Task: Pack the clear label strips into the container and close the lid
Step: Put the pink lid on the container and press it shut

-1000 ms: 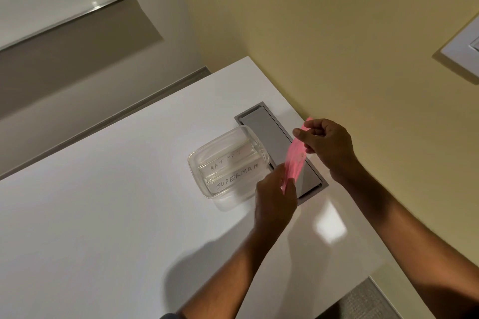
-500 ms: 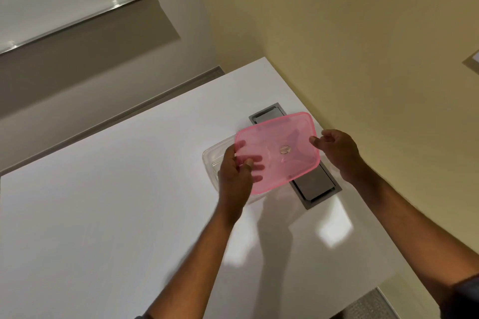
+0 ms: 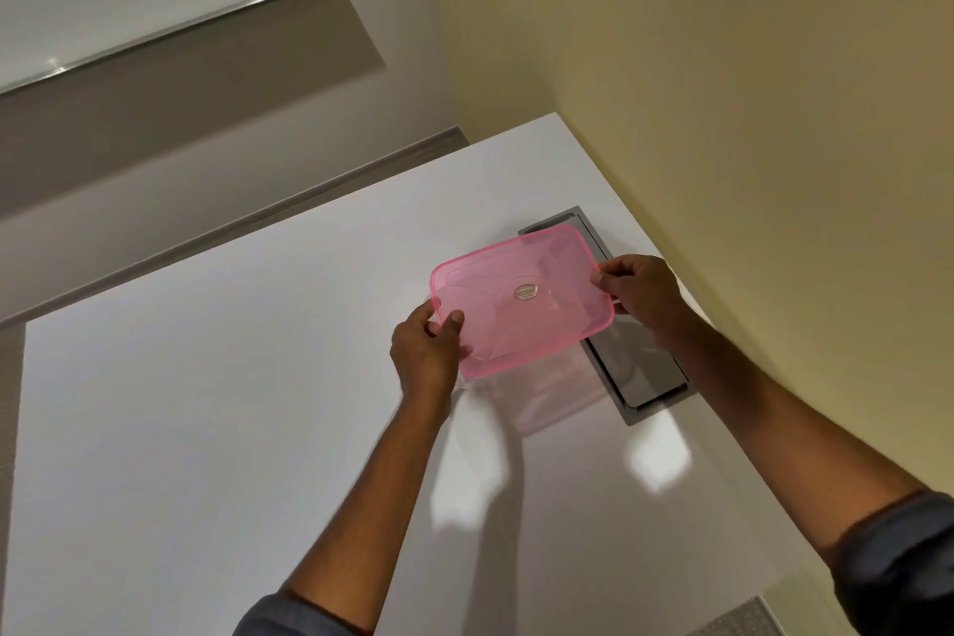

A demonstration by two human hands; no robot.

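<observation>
A translucent pink lid [image 3: 521,300] is held flat over the clear container [image 3: 542,398], which shows only as a faint clear wall below the lid's near edge. My left hand [image 3: 428,351] pinches the lid's near left corner. The far right edge is gripped by my right hand [image 3: 637,294]. The lid hides the label strips inside. I cannot tell whether the lid rests on the rim or hovers just above it.
The container stands on a white table [image 3: 258,403]. A grey recessed metal panel [image 3: 645,377] is set into the tabletop right beside it. A yellow wall [image 3: 722,119] runs along the table's right edge.
The lid went from upright between both hands to flat, then moved over the container and covers it. The written strips seen earlier are now hidden.
</observation>
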